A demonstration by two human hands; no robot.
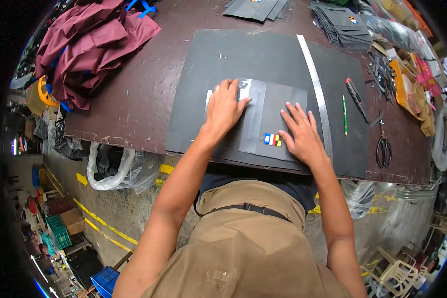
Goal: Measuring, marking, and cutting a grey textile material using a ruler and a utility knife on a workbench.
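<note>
The grey fabric piece [268,119] lies flat on the black mat [223,54] at tabletop [144,99] centre. Left hand [226,107] presses its 9 o'clock edge, fingers spread flat. Right hand [300,131] presses at 3 o'clock, fingers apart. The piece appears thin, light and limp; grip it at the edges. The steel ruler [315,89] lies just beside the right hand.
</note>
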